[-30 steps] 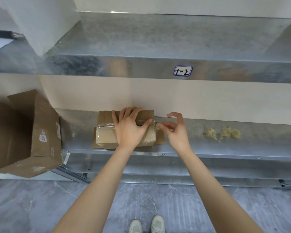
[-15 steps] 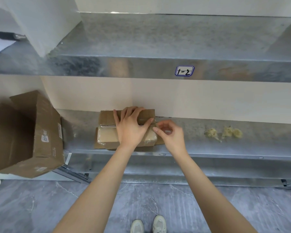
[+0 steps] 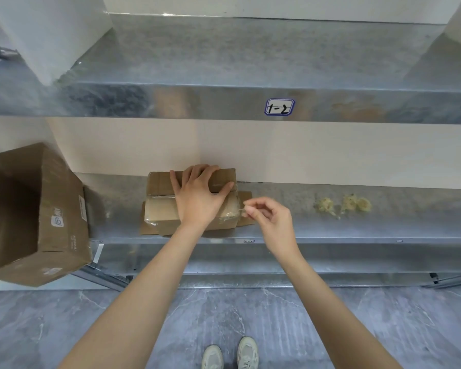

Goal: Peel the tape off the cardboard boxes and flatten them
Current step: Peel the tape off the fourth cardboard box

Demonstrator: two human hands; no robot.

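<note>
A small brown cardboard box [image 3: 161,209] wrapped in clear tape lies on the lower metal shelf [image 3: 330,230], on top of flat cardboard. My left hand [image 3: 197,195] presses flat on the box's top, fingers spread toward the wall. My right hand [image 3: 270,217] is just right of the box and pinches a strip of clear tape [image 3: 237,213] that stretches from the box's right end.
A larger open cardboard box [image 3: 51,217] leans at the left of the shelf. Crumpled balls of peeled tape [image 3: 343,205] lie on the shelf to the right. An upper shelf carries a label reading 1-2 [image 3: 279,107]. My shoes [image 3: 230,354] stand on the grey floor.
My right hand has taken hold of the tape at the box's right end and pulled it away to the right. The left hand stays pressed on the box.
</note>
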